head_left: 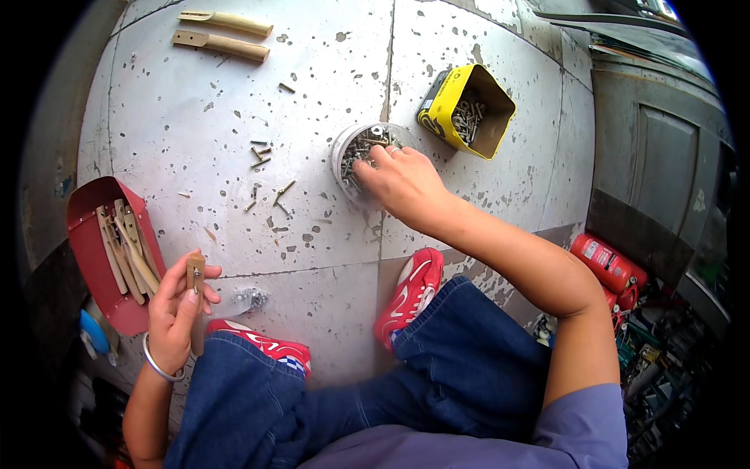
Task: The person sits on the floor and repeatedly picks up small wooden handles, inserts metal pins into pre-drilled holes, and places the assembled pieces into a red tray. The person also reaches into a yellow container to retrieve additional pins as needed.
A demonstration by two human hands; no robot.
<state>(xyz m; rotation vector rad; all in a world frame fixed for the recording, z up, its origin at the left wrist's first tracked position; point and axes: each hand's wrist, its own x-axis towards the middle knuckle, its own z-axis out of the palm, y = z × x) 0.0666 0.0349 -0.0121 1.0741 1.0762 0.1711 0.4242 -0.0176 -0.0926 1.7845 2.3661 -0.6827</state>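
Note:
My left hand (pixel 173 311) is closed around a wooden handle (pixel 196 297), held upright at lower left. A small bolt or nut shows near the handle's top. My right hand (pixel 405 184) reaches into a clear round tub (pixel 337 160) of loose bolts and screws (pixel 361 148). Its thumb and fingers are bent and look apart, touching the hardware. I see nothing held between them, though some fingertips are hidden in the tub. Left of my left hand lies a red curved container (pixel 94 205) with several wooden handles (pixel 125 246) in it.
A yellow and black tin (pixel 492 94) with bolts stands right of the tub. Two wooden handles (pixel 223 44) lie at the far left. Loose bolts (pixel 284 191) are scattered on the floor. A clear bag (pixel 248 300) lies by my left shoe. Red fire extinguishers (pixel 605 262) lie at right.

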